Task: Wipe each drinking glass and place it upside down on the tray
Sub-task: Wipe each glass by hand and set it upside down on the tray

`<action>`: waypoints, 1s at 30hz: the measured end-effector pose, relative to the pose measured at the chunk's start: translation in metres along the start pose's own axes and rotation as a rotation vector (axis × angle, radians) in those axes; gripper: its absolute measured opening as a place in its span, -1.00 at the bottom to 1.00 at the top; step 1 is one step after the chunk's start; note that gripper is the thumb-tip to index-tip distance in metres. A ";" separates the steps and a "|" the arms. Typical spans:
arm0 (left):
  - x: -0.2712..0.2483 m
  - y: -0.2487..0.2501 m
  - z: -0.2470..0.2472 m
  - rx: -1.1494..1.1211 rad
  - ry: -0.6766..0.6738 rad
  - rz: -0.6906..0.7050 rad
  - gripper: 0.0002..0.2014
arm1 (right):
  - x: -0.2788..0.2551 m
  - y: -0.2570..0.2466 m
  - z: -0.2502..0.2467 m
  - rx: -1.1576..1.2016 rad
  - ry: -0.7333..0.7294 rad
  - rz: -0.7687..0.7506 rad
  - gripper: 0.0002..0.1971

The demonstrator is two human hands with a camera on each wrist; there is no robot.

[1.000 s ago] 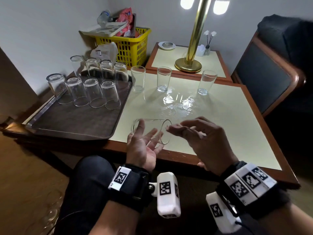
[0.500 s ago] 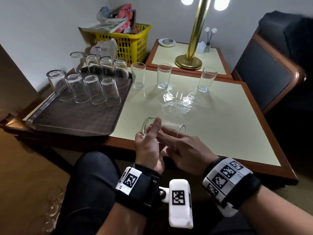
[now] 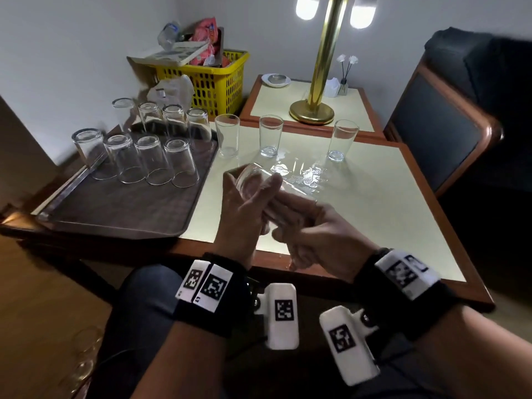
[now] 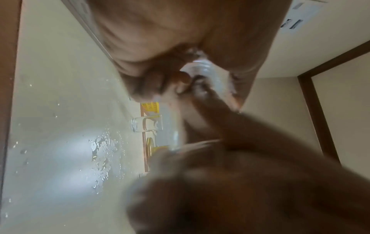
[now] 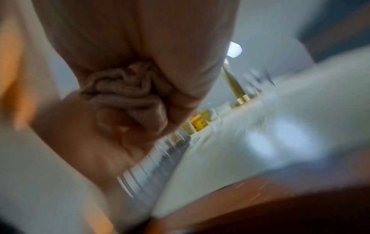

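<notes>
Wet cream table (image 3: 374, 203), seemingly water-spotted.

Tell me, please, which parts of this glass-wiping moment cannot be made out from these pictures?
- Head view: the held glass is mostly covered by the left hand and right hand; no wiping cloth is discernible.
- Left wrist view: blurred fingers hide the glass's mouth.
- Right wrist view: motion blur smears the tray and its upturned glasses.

A yellow basket (image 3: 214, 82) of clutter is sitting far beyond the hands, against the wall. A brass lamp (image 3: 315, 90) is standing right of it, with a dark chair (image 3: 449, 122) sitting off to the hands' right.
</notes>
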State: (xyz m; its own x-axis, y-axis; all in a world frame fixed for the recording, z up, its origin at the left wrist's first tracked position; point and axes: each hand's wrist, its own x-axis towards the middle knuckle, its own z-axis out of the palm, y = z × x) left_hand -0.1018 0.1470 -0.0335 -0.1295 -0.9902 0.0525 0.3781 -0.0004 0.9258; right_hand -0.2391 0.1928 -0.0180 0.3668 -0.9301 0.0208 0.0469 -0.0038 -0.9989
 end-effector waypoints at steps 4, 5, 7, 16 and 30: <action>-0.002 0.011 0.003 0.108 0.077 -0.156 -0.63 | -0.003 -0.003 -0.007 -0.684 0.083 -0.179 -0.18; -0.006 0.012 0.005 0.082 0.097 -0.156 -0.68 | -0.001 -0.001 -0.005 -0.915 0.081 -0.206 -0.15; -0.014 0.011 0.011 -0.016 0.128 -0.083 -0.70 | -0.006 -0.003 -0.001 -0.934 0.080 -0.219 -0.12; -0.022 0.025 0.007 0.043 0.117 -0.112 -0.74 | -0.007 -0.011 0.007 -1.073 0.083 -0.215 -0.14; -0.016 0.020 0.009 -0.103 0.160 -0.034 -0.62 | 0.001 -0.021 0.006 -0.840 -0.008 -0.195 -0.18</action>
State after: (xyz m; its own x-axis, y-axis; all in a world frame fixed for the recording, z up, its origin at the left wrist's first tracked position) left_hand -0.1005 0.1642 -0.0124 0.0006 -0.9990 -0.0455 0.4690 -0.0399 0.8823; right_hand -0.2339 0.1938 0.0034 0.4302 -0.8821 0.1920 -0.5924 -0.4363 -0.6772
